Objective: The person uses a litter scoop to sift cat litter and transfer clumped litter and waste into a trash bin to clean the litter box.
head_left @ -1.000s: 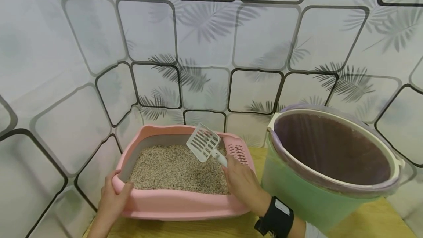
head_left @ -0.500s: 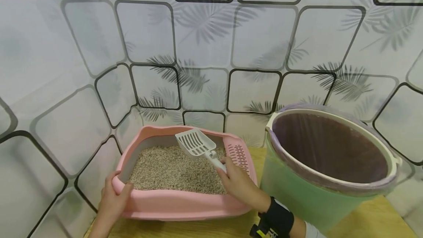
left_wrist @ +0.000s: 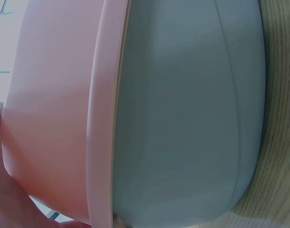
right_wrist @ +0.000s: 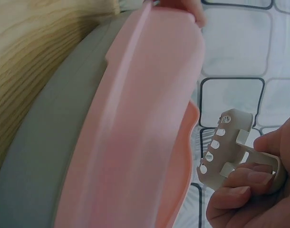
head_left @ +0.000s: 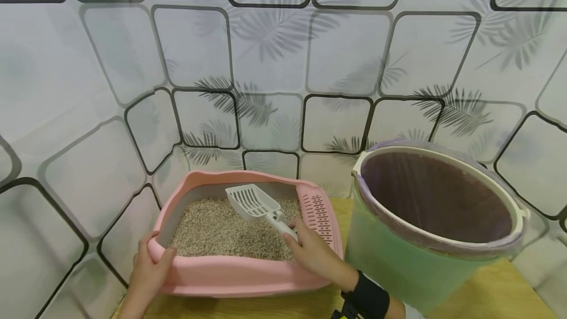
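A pink litter box (head_left: 239, 274) with a grey inside holds beige granular cat litter (head_left: 208, 230). At its front left corner my left hand (head_left: 149, 266) grips the rim, thumb over the front; part of this hand (left_wrist: 9, 194) shows at the left wrist view's edge. My right hand (head_left: 315, 256) holds a white slotted litter scoop (head_left: 252, 203) by its handle, above the litter. The scoop's slots show and I see no clump on it. In the right wrist view, curled fingers (right_wrist: 252, 183) wrap the scoop's handle (right_wrist: 278, 171).
Close to the right of the box stands a green bucket (head_left: 398, 260) with a purple bag over its rim. Both stand on a wooden surface (head_left: 500, 294). A patterned wall covering (head_left: 266, 73) rises behind and to the left. The box has a perforated pink ledge (head_left: 320, 213) at its right.
My right hand and the scoop have moved left and a little down, and the scoop's head has turned from steeply tilted to flatter. My left hand keeps its hold on the rim.
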The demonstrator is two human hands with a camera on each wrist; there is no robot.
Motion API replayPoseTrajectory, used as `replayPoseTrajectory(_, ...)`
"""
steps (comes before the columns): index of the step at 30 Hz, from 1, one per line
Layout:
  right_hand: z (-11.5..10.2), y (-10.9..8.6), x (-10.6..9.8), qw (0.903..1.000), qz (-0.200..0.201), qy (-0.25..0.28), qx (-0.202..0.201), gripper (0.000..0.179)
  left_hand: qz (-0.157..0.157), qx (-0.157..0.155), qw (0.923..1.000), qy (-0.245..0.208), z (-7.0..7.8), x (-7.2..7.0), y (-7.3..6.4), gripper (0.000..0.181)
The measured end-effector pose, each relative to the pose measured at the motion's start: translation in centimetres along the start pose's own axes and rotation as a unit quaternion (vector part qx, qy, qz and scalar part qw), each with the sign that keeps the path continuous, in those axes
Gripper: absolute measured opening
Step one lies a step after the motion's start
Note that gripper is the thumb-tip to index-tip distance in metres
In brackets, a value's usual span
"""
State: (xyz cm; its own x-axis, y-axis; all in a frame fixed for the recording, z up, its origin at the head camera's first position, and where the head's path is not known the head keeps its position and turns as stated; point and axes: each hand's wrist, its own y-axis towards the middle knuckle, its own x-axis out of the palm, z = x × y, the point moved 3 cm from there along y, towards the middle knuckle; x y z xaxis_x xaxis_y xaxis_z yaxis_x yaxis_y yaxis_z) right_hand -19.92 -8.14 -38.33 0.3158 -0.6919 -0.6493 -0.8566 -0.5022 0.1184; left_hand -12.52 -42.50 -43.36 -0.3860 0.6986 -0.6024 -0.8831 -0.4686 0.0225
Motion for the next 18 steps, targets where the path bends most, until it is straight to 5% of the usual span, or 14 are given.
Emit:
replayPoseTrajectory(5, -1.9, -1.1, -1.2, 0.9979, 0.007, 0.065, 0.005, 0.034, 0.0, 0.004, 1.0, 0.004, 0.3, 0.1, 0.1, 0.068)
replayPoseTrajectory(9, -3.5, -1.9, -2.7, 0.9889, 0.054, 0.138, 0.009, 0.033, -0.011, 0.0, 0.9999, 0.003, 0.4, 0.4, 0.1, 0.069)
replayPoseTrajectory(14, -5.2, -2.9, -5.3, 0.9637, 0.141, 0.227, 0.002, 0.026, -0.008, 0.007, 0.9999, 0.002, -0.2, 0.3, 0.2, 0.069)
replayPoseTrajectory(18, -6.5, -3.7, -7.3, 0.9401, 0.174, 0.293, 0.017, 0.027, 0.003, 0.002, 0.9999, 0.011, -1.3, -0.7, 1.2, 0.068)
